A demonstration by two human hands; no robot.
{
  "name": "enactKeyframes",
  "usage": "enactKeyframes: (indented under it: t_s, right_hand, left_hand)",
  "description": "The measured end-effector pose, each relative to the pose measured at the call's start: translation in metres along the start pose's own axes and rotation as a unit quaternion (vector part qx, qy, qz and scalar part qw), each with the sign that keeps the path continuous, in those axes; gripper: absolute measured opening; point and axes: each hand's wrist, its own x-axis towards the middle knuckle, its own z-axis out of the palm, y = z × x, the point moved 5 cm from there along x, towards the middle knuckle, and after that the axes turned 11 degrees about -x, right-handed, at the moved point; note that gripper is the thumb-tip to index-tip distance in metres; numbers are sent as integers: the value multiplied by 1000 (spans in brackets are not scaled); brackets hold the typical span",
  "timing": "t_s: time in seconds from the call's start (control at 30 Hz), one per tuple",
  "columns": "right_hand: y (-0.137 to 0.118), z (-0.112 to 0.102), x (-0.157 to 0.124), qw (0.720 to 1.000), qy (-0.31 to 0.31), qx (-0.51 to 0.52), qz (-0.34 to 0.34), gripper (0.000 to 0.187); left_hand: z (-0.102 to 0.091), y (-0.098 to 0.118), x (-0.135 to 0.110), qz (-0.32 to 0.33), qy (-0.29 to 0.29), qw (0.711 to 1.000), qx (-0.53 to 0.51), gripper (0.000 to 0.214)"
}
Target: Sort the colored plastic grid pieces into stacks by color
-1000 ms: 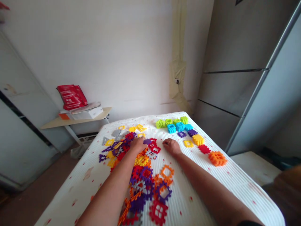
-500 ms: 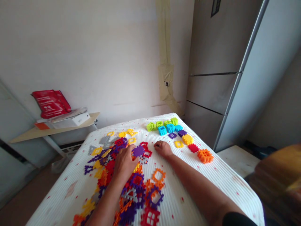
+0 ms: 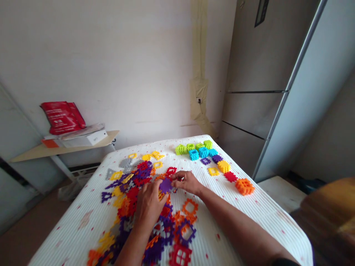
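Observation:
A purple square interlocking tile [image 3: 165,186] is held over the pile of loose pieces, pinched at its left side by the thumb and fingers of my left hand [image 3: 149,194]. At the tile's right edge, the fingertips of my right hand [image 3: 188,182] close in a pinch. Part of the tile's outline is hidden by the fingers. Just beyond lies a red notched frame piece [image 3: 171,171]. Under and around my left hand spreads the heap of notched plastic pieces in purple, red, orange, yellow and grey, including a purple open frame [image 3: 185,232] and an orange open frame [image 3: 190,207].
Farther right stand green cubes [image 3: 190,147], blue cubes [image 3: 203,152], a yellow stack [image 3: 223,166], a red piece [image 3: 230,176] and an orange cube [image 3: 244,186]. A fridge [image 3: 249,111] rises behind the table's right side. A side shelf [image 3: 30,152] carries boxes and a red bag [image 3: 62,117].
My right hand has moved left from the bare tabletop to the purple tile's edge. My left hand keeps hold of the tile. The view has shifted slightly.

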Motion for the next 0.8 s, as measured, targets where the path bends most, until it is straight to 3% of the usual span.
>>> enactKeyframes:
  t_s: [0.37, 0.63, 0.8]
  right_hand:
    - [-10, 5, -2, 1000, -23, 4, -10, 25]
    - [-14, 12, -4, 997, -66, -22, -29, 23]
    - [-13, 19, -2, 994, -105, 18, -23, 29]
  left_hand:
    - [-6, 18, -2, 35, -8, 999, 35, 56]
    - [-7, 25, -4, 58, -21, 997, 42, 60]
    - [-7, 27, -6, 72, -6, 996, 42, 62]
